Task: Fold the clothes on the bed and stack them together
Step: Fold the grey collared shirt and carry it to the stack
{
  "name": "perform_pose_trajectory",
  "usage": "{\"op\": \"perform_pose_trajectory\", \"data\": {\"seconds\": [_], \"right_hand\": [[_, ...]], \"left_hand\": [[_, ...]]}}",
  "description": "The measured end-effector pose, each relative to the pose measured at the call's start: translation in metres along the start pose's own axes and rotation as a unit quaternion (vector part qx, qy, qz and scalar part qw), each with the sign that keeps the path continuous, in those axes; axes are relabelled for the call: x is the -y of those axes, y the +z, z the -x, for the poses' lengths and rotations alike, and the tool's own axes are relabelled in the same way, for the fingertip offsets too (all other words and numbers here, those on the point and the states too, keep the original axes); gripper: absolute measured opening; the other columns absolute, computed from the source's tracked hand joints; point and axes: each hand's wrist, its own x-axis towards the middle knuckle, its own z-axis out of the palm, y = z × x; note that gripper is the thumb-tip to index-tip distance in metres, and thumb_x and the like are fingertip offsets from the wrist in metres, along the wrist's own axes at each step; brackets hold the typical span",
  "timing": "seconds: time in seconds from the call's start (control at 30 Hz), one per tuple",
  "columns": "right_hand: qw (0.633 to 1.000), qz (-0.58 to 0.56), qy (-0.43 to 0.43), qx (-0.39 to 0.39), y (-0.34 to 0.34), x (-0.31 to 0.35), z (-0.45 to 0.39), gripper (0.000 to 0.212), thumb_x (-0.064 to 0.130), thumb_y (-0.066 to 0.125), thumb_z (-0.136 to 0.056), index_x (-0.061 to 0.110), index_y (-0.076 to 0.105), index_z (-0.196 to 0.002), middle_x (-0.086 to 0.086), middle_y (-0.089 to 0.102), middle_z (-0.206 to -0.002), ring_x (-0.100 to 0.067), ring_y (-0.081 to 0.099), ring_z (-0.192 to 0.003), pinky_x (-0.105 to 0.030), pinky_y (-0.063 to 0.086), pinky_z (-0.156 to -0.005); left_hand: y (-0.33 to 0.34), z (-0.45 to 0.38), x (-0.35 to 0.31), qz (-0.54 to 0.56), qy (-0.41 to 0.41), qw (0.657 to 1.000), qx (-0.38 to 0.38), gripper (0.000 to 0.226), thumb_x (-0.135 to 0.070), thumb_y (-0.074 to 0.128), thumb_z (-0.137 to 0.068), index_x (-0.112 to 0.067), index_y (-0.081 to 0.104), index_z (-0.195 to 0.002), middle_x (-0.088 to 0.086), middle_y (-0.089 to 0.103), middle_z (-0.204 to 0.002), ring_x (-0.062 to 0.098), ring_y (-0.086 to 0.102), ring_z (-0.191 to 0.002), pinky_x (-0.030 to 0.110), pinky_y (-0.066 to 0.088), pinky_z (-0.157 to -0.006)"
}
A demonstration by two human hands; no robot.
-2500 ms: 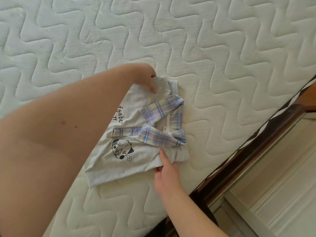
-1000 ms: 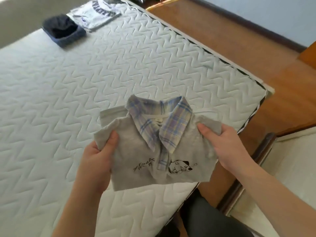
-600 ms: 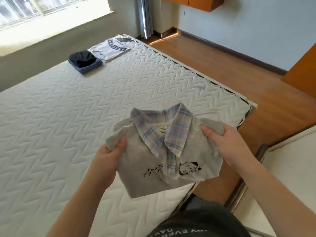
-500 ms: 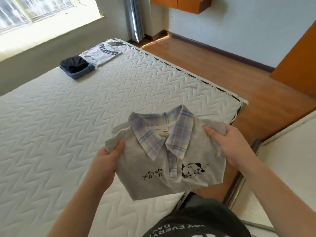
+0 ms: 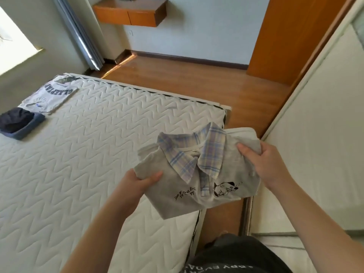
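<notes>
Moved: I see the folded grey shirt (image 5: pixel 197 174) lifted off the mattress (image 5: pixel 88 144)
Hands: left hand (image 5: pixel 136 184), right hand (image 5: pixel 269 166) pinch its sides
Handling: light, floppy; I'd support underneath

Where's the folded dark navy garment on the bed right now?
In the head view, the folded dark navy garment lies at the far left edge of the white quilted mattress, beside the folded grey lettered T-shirt.
</notes>
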Motion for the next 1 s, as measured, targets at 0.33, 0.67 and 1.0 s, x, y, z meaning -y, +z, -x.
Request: {"op": "perform_pose_trajectory", "data": {"seconds": [0.33,0.67,1.0], "right_hand": [[0.997,-0.002,0.043,-0.061,-0.054,-0.033,-0.063,0.011,0.038,0.069,-0.089,0.029,0.073,-0.087,0.014,0.075,-0.083,-0.002,0.070,-0.075,-0.013,0.049,-0.057],[0.986,0.050,0.089,-0.131,-0.076,-0.057,-0.096,0.012,0.047,0.062,-0.091,0.036,0.066,-0.090,0.017,0.072,-0.082,0.000,0.067,-0.079,-0.027,0.055,-0.071],[0.966,0.139,0.045,-0.214,-0.059,-0.064,-0.141,0.032,0.047,0.053,-0.095,0.025,0.055,-0.072,0.003,0.061,-0.062,-0.012,0.059,-0.062,-0.027,0.045,-0.052]], "left_hand": [[0.084,-0.113,-0.016,-0.053,0.012,0.998,-0.008,0.046,-0.032,0.080,-0.075,-0.014,0.067,-0.116,0.004,0.075,-0.109,0.021,0.072,-0.100,0.025,0.057,-0.074],[0.123,-0.170,-0.020,-0.060,0.021,0.997,-0.049,0.036,-0.031,0.081,-0.075,-0.016,0.071,-0.107,0.006,0.075,-0.105,0.025,0.072,-0.098,0.038,0.055,-0.080],[0.149,-0.253,-0.039,-0.086,0.031,0.996,-0.001,0.015,-0.028,0.080,-0.078,-0.027,0.076,-0.092,0.003,0.076,-0.099,0.022,0.073,-0.093,0.033,0.057,-0.074]]}}
